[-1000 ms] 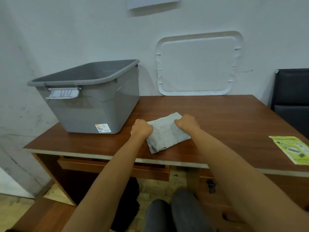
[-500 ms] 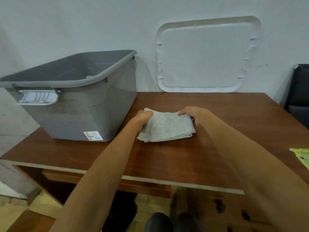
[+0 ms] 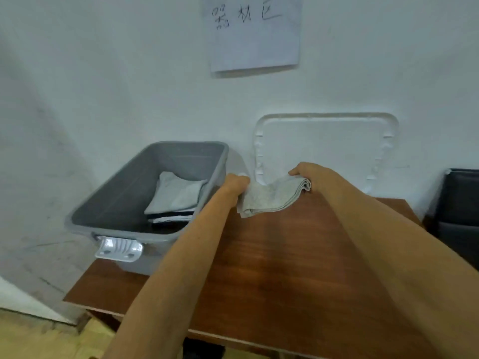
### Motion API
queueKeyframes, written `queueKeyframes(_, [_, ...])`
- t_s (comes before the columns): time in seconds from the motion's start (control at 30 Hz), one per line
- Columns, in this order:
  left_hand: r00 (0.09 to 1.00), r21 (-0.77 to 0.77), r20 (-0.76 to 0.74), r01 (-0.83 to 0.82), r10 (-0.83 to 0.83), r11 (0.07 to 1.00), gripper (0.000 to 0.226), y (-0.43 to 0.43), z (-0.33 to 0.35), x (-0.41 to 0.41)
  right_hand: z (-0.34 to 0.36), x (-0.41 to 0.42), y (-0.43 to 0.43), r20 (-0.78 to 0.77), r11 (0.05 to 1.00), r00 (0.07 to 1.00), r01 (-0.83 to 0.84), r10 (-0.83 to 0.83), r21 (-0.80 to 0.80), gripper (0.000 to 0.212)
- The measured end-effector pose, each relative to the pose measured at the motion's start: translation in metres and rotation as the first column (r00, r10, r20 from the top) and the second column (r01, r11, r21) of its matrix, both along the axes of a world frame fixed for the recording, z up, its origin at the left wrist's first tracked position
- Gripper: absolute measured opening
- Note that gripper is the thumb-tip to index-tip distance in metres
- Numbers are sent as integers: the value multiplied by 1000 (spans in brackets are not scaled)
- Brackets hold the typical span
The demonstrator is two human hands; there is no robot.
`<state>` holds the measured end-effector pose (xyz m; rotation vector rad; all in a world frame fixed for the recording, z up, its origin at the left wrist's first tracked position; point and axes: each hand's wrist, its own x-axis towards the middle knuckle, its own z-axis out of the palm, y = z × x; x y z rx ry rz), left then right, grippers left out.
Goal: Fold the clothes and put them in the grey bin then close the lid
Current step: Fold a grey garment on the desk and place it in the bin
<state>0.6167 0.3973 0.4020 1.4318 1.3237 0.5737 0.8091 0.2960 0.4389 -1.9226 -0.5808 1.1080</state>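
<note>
A: Two grips, one folded cloth [image 3: 269, 200]: left hand [image 3: 234, 183] and right hand [image 3: 308, 174] each pinch an end, closed tight on it, holding it above the bench [image 3: 285, 268], at three o'clock of the grey bin [image 3: 85, 216].
B: Step?
A: Stowing, I judge. Next, carry it toward nine o'clock and lower it onto the folded pile [image 3: 176, 195] inside.
B: And the lid [image 3: 326, 149]?
A: Off, leaning on the wall [image 3: 129, 86] at twelve.

- folded cloth [image 3: 269, 200]: pale grey, several layers, sagging mid-span, pinched at its ends by the left hand [image 3: 234, 186] and right hand [image 3: 308, 174], just right of the bin
- grey bin [image 3: 181, 156]: open, at the counter's [image 3: 285, 268] left end
- stack of folded clothes [image 3: 176, 195]: flat inside the bin, pale grey on top
- lid [image 3: 324, 149]: white, upright behind the cloth
</note>
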Motion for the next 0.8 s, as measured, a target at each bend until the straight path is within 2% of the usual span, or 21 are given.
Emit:
queueKeyframes(0.1, [1000,-27,1,20,-20,999,50,8,71,-15,62,-5,-4,-112,999,993,40,-42,-18,12])
queueKeyframes(0.2, [999,-6,28,33,-32,999,35,11,137,-34,115,-12,2,-144,1000,989,29,-30,-7,14])
queueKeyframes(0.27, [998,-1,59,32,-31,1000,35,16,166,-50,140,-18,12,-182,1000,983,7,-4,18,13])
queueKeyframes(0.33, [999,12,10,40,-40,999,37,24,182,-71,156,-27,25,-227,998,972,-51,55,22,16])
queueKeyframes(0.43, [990,107,-137,30,-15,994,37,41,184,-106,167,-51,46,-267,982,945,-188,188,26,21])
queueKeyframes(0.5, [982,141,-186,-9,35,990,38,51,180,-128,168,-73,59,-295,970,925,-239,239,38,19])
queueKeyframes(0.57, [974,160,-211,-53,87,986,28,55,173,-150,161,-95,73,-314,964,912,-263,262,41,22])
queueKeyframes(0.63, [958,158,-257,-84,123,984,21,62,161,-171,148,-118,85,-351,957,893,-290,282,31,17])
queueKeyframes(0.8, [895,71,-434,-75,99,995,31,97,124,-219,107,-165,122,-377,943,880,-330,290,-47,22])
